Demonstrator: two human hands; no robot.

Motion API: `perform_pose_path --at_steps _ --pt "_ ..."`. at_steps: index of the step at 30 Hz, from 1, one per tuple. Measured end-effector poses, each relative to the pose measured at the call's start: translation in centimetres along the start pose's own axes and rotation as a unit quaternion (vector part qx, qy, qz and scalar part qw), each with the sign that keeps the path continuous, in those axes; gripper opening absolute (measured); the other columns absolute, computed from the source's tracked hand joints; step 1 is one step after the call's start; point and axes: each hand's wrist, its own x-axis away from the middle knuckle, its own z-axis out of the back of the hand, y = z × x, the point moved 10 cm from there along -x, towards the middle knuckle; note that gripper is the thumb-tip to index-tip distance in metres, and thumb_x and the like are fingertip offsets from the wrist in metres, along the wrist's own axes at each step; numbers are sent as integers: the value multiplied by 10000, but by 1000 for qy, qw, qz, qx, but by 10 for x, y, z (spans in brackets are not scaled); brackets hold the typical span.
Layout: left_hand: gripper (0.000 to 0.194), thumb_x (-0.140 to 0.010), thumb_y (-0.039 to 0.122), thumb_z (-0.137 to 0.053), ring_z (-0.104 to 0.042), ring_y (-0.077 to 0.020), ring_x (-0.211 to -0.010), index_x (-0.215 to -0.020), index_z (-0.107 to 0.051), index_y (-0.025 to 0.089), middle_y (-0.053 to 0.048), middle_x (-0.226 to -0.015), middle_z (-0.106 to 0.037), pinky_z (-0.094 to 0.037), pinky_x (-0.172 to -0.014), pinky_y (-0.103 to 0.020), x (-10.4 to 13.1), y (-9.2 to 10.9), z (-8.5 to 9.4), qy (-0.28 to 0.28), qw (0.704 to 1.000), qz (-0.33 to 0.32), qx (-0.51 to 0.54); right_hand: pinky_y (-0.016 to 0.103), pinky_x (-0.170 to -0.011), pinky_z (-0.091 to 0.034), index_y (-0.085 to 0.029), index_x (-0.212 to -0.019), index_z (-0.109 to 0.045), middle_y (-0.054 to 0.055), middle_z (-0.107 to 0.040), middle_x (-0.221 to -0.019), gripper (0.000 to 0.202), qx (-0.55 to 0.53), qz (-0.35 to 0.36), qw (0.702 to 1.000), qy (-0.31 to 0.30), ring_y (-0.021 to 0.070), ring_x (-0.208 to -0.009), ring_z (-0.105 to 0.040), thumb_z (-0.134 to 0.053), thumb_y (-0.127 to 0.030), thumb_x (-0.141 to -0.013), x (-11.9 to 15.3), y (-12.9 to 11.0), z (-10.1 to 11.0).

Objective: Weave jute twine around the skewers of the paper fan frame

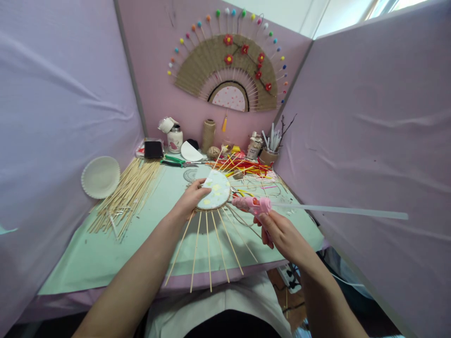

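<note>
My left hand (195, 196) grips a half-round, pale patterned fan base (217, 190) by its straight side, thumb on top. Thin bamboo sticks (207, 249) spread out from its curved edge, toward me and away to the far right. In my right hand (276, 230) is a pink hot glue gun (254, 205), fingers wrapped round its handle. A long translucent glue stick (345, 211) juts from the back of the gun. The nozzle points left, close to the rim of the base; whether it touches cannot be made out.
A pile of bamboo sticks (130, 192) and a white fluted plate (101, 177) lie at left. Green-handled pliers (176, 162), a twine spool (208, 134) and red and yellow strips (243, 164) sit behind. A decorated fan (229, 70) hangs on the back panel.
</note>
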Motion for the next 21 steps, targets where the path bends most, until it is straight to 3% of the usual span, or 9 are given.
perform_pose_path --at_steps 21 --pt "468 -646 113 -664 -651 -147 -606 -1103 -566 134 -69 -888 -691 -505 -536 -234 3 1 -2 2 1000 4 5 262 -530 -418 -202 -792 -515 -19 -553 -540 432 -3 -8 1000 1 124 -476 -522 -313 -551 -949 0 4 -1"
